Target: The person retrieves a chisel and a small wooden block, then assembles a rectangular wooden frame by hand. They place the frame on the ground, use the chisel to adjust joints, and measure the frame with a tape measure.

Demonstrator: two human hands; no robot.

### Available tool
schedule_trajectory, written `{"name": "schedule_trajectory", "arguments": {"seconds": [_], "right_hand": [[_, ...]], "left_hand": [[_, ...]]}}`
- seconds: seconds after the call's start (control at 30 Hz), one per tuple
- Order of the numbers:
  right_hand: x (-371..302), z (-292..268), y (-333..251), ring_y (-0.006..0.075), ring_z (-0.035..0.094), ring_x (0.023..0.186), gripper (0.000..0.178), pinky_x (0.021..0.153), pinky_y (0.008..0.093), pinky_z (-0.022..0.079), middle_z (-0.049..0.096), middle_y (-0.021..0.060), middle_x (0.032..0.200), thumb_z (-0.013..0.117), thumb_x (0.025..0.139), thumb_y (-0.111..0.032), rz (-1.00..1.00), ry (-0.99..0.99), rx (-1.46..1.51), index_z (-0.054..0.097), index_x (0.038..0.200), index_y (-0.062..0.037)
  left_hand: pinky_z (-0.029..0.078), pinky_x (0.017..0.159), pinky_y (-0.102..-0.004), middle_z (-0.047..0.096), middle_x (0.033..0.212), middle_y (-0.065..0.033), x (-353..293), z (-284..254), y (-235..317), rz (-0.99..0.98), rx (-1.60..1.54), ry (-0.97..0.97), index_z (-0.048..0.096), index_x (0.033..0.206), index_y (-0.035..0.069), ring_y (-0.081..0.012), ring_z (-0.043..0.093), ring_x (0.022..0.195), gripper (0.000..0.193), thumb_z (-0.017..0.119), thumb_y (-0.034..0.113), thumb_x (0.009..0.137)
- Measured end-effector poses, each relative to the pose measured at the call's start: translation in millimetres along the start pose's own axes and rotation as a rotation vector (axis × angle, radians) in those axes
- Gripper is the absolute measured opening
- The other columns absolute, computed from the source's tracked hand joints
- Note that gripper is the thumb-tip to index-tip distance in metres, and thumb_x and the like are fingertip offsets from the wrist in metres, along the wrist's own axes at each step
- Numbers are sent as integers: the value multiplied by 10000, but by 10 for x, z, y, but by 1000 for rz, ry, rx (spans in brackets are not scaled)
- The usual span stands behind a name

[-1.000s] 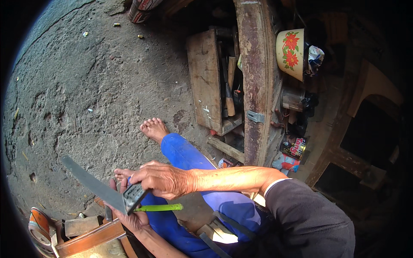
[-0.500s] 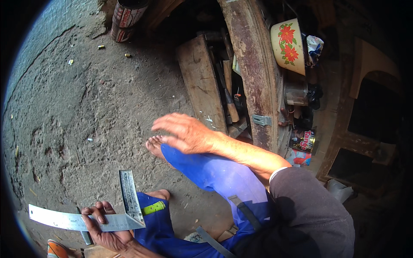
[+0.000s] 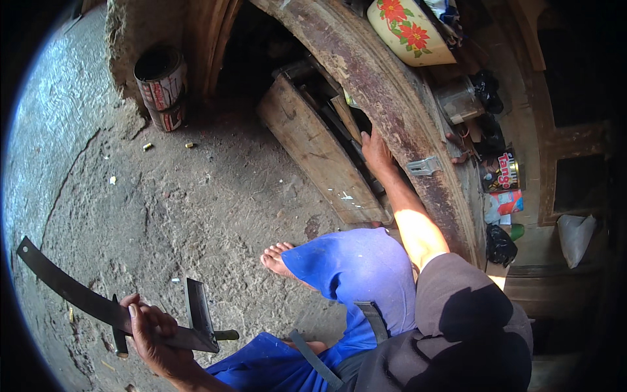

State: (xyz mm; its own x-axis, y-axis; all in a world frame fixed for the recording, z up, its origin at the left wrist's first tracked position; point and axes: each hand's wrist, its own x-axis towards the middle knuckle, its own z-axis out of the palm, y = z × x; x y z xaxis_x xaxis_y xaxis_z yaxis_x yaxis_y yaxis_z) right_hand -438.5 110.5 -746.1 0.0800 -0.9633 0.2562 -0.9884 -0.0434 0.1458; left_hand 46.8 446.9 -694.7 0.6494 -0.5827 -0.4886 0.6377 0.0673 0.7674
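Observation:
My left hand point(image 3: 157, 336) is closed around a metal try square point(image 3: 77, 293), its long blade pointing to the left and its short stock standing up beside the fingers. A narrow dark piece point(image 3: 119, 330) shows behind the blade, and a greenish end point(image 3: 226, 334) sticks out past the corner; whether they belong to one tool, I cannot tell. My right hand point(image 3: 377, 153) is down in a long wooden box point(image 3: 307, 147) of tools, beside a light wooden handle point(image 3: 344, 116). Its fingers are mostly hidden, so their grip does not show.
A worn wooden beam point(image 3: 385, 85) with a metal hasp point(image 3: 424, 166) runs along the box. Past it are a flowered basin point(image 3: 408, 32), a clear container point(image 3: 459, 101) and a dark tin point(image 3: 499, 171). A paint-stained can point(image 3: 161, 88) stands on the rough floor at upper left.
My right hand has gone from above my knee into the wooden box. The try square in my left hand has tilted, its blade end rising and turning darker. The view has shifted.

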Motion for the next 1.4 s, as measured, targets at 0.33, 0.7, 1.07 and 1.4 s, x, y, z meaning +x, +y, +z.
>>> {"name": "schedule_trajectory", "arguments": {"seconds": [0.33, 0.7, 1.07, 1.4], "right_hand": [[148, 185, 31, 414, 607, 1149, 628, 976, 506, 478, 567, 208, 1391, 607, 853, -38, -287, 315, -215, 503, 1465, -135], [-855, -566, -1122, 310, 661, 689, 609, 573, 431, 545, 550, 104, 925, 550, 856, 39, -421, 100, 166, 581, 1422, -185], [-1190, 609, -1619, 379, 672, 713, 625, 596, 478, 581, 537, 166, 1070, 586, 838, 32, -408, -153, 347, 519, 1439, -126], [-1234, 704, -1629, 345, 646, 1019, 576, 798, 467, 566, 574, 111, 1118, 608, 907, -52, -366, -354, 226, 518, 1454, -207]], "left_hand": [[305, 430, -208, 414, 665, 40, 193, -198, -58, -9, 110, -60, 574, 1196, 36, -31, 367, 508, 269, 599, 240, 1022], [315, 433, -193, 410, 672, 49, 316, -209, -93, 15, 91, -83, 588, 1178, 38, -20, 359, 497, 263, 614, 243, 1016], [299, 436, -185, 417, 678, 50, 122, -192, -83, 55, 134, -141, 548, 1228, 26, -22, 375, 500, 321, 582, 283, 1039], [299, 424, -188, 413, 668, 51, 118, -253, -59, 36, 171, -98, 557, 1223, 23, -22, 383, 483, 346, 571, 321, 1048]]}}
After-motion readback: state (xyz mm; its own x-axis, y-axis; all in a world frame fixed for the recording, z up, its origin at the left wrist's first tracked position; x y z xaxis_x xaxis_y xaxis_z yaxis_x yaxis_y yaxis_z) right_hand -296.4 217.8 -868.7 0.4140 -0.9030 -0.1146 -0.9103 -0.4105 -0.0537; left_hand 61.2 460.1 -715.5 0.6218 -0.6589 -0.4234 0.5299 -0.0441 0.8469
